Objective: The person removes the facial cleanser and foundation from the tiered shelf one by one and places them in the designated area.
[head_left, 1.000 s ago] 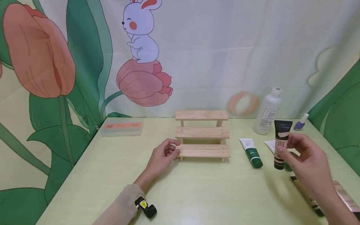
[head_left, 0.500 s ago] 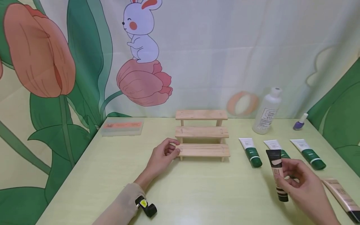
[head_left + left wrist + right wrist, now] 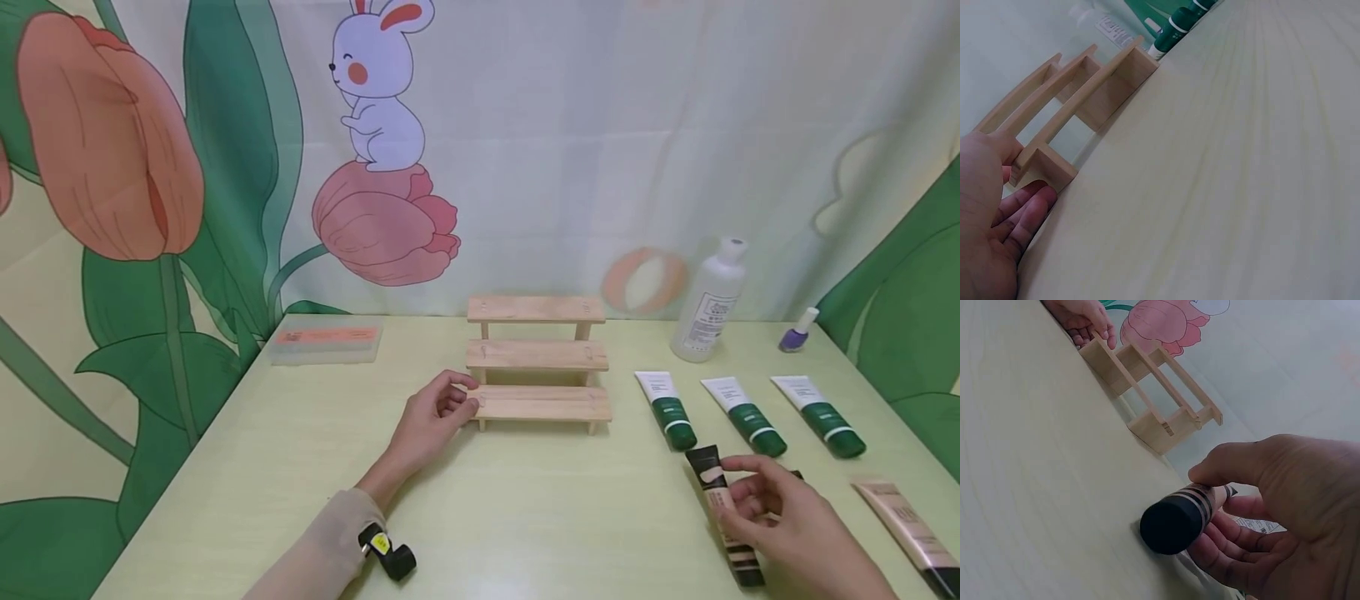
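Observation:
In the head view my left hand [image 3: 433, 417] holds the left end of the lowest step of a three-tier wooden stand [image 3: 542, 408]. The left wrist view has the fingers curled beside and under that step's end. My right hand [image 3: 787, 525] pinches a small beige tube [image 3: 720, 500] with a black cap and a black crimped end, between thumb and fingers. The tube lies low at the table, tilted, its cap toward me. Seen from the right wrist, the cap [image 3: 1172, 526] faces the camera. Behind the right hand a dark tip of another thing [image 3: 797, 474] shows; the rest is hidden.
Three green-and-white tubes, such as the nearest-left tube [image 3: 667, 412], lie in a row right of the stand. A larger beige tube [image 3: 903, 529] lies at far right. A clear bottle [image 3: 708, 308], a purple nail polish [image 3: 797, 331] and a flat plastic case [image 3: 327, 340] stand farther back.
My right hand has brought the small beige tube down and toward me, from upright in the air to near the table. The left hand and the stand have stayed in place.

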A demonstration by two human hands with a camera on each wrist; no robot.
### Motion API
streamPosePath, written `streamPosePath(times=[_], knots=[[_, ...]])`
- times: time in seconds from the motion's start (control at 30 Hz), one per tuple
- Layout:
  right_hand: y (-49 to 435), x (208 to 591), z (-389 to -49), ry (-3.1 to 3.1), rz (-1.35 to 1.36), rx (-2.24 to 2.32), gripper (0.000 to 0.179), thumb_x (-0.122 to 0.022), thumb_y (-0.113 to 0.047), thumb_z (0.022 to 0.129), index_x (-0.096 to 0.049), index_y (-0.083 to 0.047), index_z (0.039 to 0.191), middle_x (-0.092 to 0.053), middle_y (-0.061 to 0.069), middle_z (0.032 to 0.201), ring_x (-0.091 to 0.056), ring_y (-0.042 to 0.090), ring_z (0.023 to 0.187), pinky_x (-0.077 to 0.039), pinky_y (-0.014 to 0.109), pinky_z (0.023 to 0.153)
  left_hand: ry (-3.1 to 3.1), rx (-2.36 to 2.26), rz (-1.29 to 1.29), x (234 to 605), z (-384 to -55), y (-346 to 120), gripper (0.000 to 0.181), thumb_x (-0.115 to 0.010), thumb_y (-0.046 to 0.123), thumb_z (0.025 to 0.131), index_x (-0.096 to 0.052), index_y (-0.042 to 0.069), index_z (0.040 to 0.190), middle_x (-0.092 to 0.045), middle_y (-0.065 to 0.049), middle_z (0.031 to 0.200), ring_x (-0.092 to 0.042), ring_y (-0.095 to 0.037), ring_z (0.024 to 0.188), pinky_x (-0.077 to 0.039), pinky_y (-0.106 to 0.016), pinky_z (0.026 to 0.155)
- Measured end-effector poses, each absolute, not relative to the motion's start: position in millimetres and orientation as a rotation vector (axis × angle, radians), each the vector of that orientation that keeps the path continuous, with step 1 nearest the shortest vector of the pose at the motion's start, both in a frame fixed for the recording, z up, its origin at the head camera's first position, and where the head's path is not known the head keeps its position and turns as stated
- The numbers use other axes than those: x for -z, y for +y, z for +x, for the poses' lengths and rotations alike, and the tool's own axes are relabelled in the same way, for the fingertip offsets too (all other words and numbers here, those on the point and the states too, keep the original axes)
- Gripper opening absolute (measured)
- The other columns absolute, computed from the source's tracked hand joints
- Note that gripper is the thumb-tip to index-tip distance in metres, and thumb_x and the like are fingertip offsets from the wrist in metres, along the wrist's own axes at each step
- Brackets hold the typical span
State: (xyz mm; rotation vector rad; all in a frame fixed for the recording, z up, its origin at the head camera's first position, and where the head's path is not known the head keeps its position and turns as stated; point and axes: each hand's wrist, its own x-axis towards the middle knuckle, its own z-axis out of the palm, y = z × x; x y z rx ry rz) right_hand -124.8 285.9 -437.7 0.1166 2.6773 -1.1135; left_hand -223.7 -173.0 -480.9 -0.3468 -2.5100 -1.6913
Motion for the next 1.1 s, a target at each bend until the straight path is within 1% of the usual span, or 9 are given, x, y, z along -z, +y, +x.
streamPosePath(times=[0.27, 0.47, 0.63, 0.77, 0.9, 1.0, 1.1], knots=[[283.8, 439.7, -126.8, 2.69, 0.143, 1.029, 0.066, -0.083, -0.028, 0.102, -0.054, 0.006, 0.151, -0.069, 0.006, 0.104, -0.063, 0.02, 0.091, -0.056, 0.029, 0.068, -2.503, 1.697, -0.353, 480.1, -223.4, -171.3, 0.022, -0.078, 0.021, 0.107, -0.073, 0.021, 0.129, -0.078, -0.002, 0.103, -0.069, -0.02, 0.088, -0.055, -0.027, 0.077], [281.3, 442.6, -125.6, 2.734, 0.103, 0.972, 0.065, -0.085, -0.028, 0.1, -0.058, 0.008, 0.147, -0.07, 0.005, 0.103, -0.062, 0.02, 0.09, -0.053, 0.029, 0.067, -2.496, 1.725, -0.378, 477.6, -222.7, -172.1, 0.022, -0.076, 0.02, 0.108, -0.073, 0.02, 0.13, -0.077, -0.004, 0.102, -0.068, -0.022, 0.085, -0.055, -0.026, 0.073], [278.8, 441.2, -125.0, 2.717, 0.13, 0.955, 0.067, -0.083, -0.032, 0.103, -0.058, 0.009, 0.149, -0.071, 0.005, 0.107, -0.062, 0.02, 0.094, -0.055, 0.029, 0.071, -2.498, 1.727, -0.379, 476.7, -222.8, -172.8, 0.022, -0.075, 0.021, 0.109, -0.073, 0.02, 0.131, -0.077, -0.005, 0.102, -0.069, -0.022, 0.084, -0.054, -0.026, 0.072], [280.8, 439.4, -124.7, 2.711, 0.136, 0.921, 0.07, -0.079, -0.039, 0.106, -0.057, 0.01, 0.15, -0.072, 0.006, 0.111, -0.064, 0.02, 0.095, -0.056, 0.032, 0.075, -2.501, 1.723, -0.379, 477.8, -223.7, -172.6, 0.022, -0.075, 0.021, 0.109, -0.073, 0.02, 0.131, -0.077, -0.004, 0.102, -0.068, -0.022, 0.084, -0.054, -0.026, 0.071], [285.7, 437.4, -123.1, 2.736, 0.136, 0.875, 0.079, -0.077, -0.052, 0.105, -0.056, 0.009, 0.151, -0.073, 0.007, 0.112, -0.065, 0.02, 0.094, -0.057, 0.035, 0.076, -2.496, 1.732, -0.378, 479.4, -224.6, -171.2, 0.022, -0.076, 0.021, 0.108, -0.073, 0.02, 0.13, -0.077, -0.004, 0.102, -0.068, -0.022, 0.083, -0.054, -0.026, 0.071], [288.0, 436.7, -121.2, 2.745, 0.148, 0.856, 0.086, -0.075, -0.059, 0.103, -0.055, 0.008, 0.153, -0.073, 0.009, 0.114, -0.065, 0.02, 0.095, -0.057, 0.036, 0.078, -2.492, 1.739, -0.376, 480.4, -224.0, -170.6, 0.022, -0.076, 0.02, 0.108, -0.074, 0.02, 0.13, -0.077, -0.004, 0.101, -0.068, -0.021, 0.083, -0.054, -0.026, 0.07], [289.4, 435.7, -120.0, 2.762, 0.155, 0.856, 0.083, -0.076, -0.056, 0.104, -0.053, 0.006, 0.155, -0.072, 0.012, 0.117, -0.065, 0.022, 0.097, -0.057, 0.037, 0.079, -2.495, 1.739, -0.375, 481.1, -223.4, -170.3, 0.022, -0.076, 0.021, 0.108, -0.074, 0.02, 0.13, -0.077, -0.003, 0.101, -0.068, -0.02, 0.083, -0.054, -0.026, 0.071]])
